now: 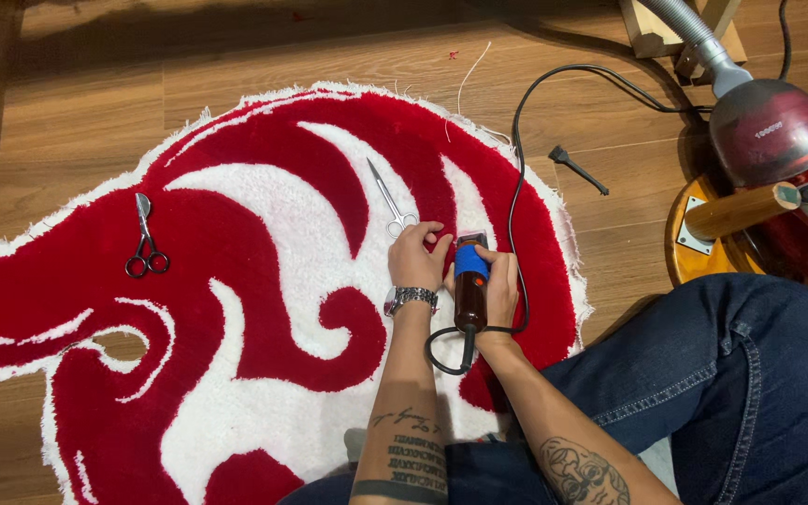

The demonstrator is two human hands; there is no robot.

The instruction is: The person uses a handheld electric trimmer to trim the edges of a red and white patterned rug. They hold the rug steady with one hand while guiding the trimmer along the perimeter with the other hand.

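Note:
A red and white tufted rug [264,234] with swirling shapes lies on the wooden floor. My right hand [499,290] grips a corded electric clipper [469,281] with a blue band and dark brown body, its head pressed on the red pile near the rug's right edge. My left hand [416,254], with a metal watch on the wrist, rests flat on the rug just left of the clipper head. Silver scissors [392,201] lie just beyond my left fingers.
Black-handled scissors [146,248] lie on the rug's left part. The clipper's black cord [526,122] loops away to the upper right. A red vacuum cleaner [778,140] and a round wooden stool [703,234] stand at right. A small black tool [577,168] lies on the floor.

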